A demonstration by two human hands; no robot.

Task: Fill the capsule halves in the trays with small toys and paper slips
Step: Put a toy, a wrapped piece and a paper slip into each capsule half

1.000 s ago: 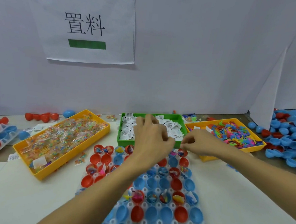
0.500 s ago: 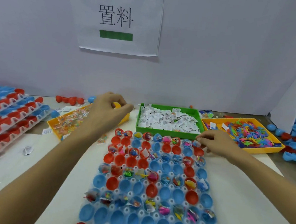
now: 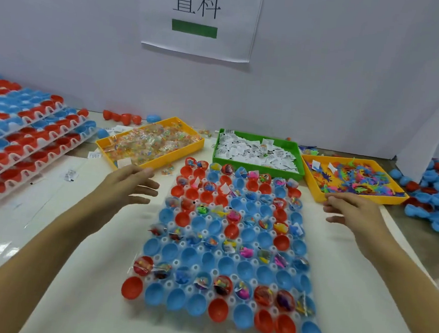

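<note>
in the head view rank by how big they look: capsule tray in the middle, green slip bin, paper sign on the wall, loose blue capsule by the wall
1. capsule tray
2. paper sign, cut off at the top
3. green slip bin; close to the sign, so unsure
4. loose blue capsule

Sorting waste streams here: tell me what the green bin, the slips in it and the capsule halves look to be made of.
Green bin: probably rigid plastic, evenly coloured, smooth moulded rim. Slips: white printed paper, thin and creased. Capsule halves: likely thin hard plastic, glossy, with highlights in red and blue cups.
</note>
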